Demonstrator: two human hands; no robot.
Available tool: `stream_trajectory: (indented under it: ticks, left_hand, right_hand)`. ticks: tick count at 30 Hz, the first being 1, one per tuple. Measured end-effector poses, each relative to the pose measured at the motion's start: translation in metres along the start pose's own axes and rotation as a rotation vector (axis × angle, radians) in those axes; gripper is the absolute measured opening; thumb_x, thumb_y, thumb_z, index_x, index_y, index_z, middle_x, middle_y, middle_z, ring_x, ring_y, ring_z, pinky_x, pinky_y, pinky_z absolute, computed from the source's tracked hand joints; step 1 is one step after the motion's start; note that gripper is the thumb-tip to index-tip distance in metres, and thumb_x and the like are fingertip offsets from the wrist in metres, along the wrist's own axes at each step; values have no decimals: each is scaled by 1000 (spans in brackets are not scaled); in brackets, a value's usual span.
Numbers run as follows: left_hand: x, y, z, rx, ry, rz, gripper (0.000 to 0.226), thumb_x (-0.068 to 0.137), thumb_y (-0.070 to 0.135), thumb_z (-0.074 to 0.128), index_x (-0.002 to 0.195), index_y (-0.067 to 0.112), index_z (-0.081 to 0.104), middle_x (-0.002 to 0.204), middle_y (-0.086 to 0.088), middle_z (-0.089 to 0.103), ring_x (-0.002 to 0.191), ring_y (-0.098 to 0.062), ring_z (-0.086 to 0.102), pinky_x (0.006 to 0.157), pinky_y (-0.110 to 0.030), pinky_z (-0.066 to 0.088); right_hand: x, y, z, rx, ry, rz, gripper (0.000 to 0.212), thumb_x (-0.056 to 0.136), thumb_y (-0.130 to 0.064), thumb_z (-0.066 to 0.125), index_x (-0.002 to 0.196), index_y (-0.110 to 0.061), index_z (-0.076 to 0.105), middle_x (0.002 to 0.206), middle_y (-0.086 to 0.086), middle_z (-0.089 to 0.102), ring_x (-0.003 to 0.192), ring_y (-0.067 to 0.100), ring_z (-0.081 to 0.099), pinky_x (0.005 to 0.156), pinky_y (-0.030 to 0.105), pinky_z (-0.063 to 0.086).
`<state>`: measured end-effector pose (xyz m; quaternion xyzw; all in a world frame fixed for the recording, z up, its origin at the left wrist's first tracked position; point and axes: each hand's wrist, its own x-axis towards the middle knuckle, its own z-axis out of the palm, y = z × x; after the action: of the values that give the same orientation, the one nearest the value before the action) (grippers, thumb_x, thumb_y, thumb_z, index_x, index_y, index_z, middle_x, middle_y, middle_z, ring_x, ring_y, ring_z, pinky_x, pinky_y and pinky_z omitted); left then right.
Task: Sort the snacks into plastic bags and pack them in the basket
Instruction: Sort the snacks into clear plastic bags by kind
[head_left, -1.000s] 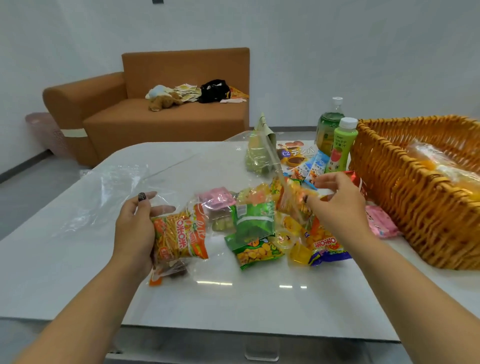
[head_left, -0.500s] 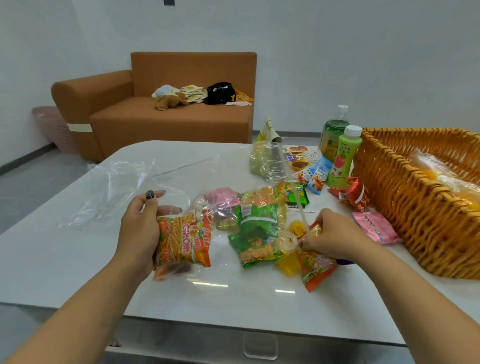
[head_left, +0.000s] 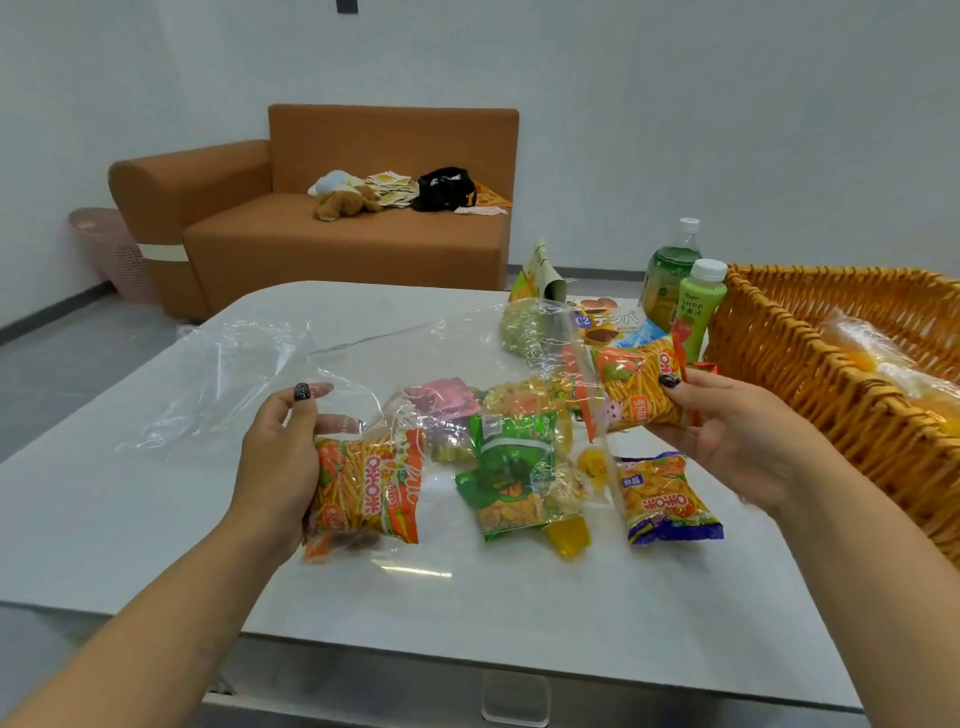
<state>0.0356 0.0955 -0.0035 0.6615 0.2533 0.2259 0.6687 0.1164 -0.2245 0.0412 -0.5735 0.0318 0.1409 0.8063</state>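
Observation:
My left hand grips an orange snack packet that sits inside a clear plastic bag spread over the white table. My right hand holds a second orange stick-snack packet raised above the table, thumb on top. Between the hands lie a green chip packet, a blue-edged orange packet, pink packets and yellow jelly cups. The wicker basket stands at the right with yellow bagged snacks inside.
Two green drink bottles and a biscuit box stand behind the snacks next to the basket. A bagged green snack lies near them. An orange sofa and a pink bin are beyond the table.
My right hand has gone down to the pile, picked an orange stick-snack packet and lifted it up to the right. My left hand has kept its grip on the bagged packet.

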Motion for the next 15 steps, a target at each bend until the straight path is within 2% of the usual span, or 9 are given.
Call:
stream_trajectory:
  ticks: [5,9,13,15]
  left_hand:
    - [1,-2,1,21,2,25,26,105,33,35,116,30,59,97,-8,69,83,-25,65,75,-43,56]
    - [-1,-5,5,60,-25,69,26,105,34,36,115,30,59,93,-7,71,78,-24,67,70,-41,57]
    - [-5,-6,8,108,-51,109,24,105,39,36,114,33,57,101,-6,70,85,-30,69,75,-48,59]
    - [-7,-7,9,128,-67,132,22,104,40,36,111,36,57,102,-4,71,85,-30,70,76,-50,59]
  right_hand:
    - [-8,-2,5,41,-131,53,31,84,0,55,115,-5,59,108,13,70,88,19,71,66,29,61]
    - [-13,8,15,26,-301,121,41,76,-3,56,117,0,58,112,17,68,90,22,71,71,33,61]
    - [-13,20,31,-7,-333,159,43,74,-4,58,117,3,57,117,20,67,100,28,68,84,38,57]
    - [-13,26,39,-18,-328,137,38,74,-4,60,112,2,59,108,18,71,97,27,69,82,37,59]
